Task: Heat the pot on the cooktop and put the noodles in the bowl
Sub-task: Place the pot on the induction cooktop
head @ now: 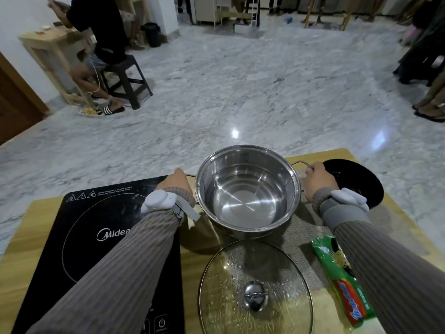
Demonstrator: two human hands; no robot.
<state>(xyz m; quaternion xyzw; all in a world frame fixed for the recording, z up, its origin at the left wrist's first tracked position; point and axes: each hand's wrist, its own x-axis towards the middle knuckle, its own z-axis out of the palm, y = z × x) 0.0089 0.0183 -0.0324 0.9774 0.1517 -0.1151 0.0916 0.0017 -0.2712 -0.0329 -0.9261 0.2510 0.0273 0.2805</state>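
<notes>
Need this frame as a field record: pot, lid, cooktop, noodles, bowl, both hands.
pot: steel pot, open, water inside, beside the cooktop, not on it
lid: glass lid off, flat on table, near side of pot
cooktop: black cooktop, left of pot, nothing on its ring
noodles: packet, sealed, right of lid
bowl: black bowl, behind right hand
left hand: grip on left pot handle
right hand: grip on right pot handle

Left hand (pixel 177 182) covers the pot (pixel 248 189) handle on that side, so fingers hidden. Right hand (pixel 317 180) and wrist block part of the black bowl (pixel 361 172). Glass lid (pixel 255 288) cut off at bottom edge. Left sleeve (pixel 115 266) hides part of the cooktop (pixel 96 227) logo; its buttons partly cropped. Noodle packet (pixel 342 276) text too blurred to read.
</notes>
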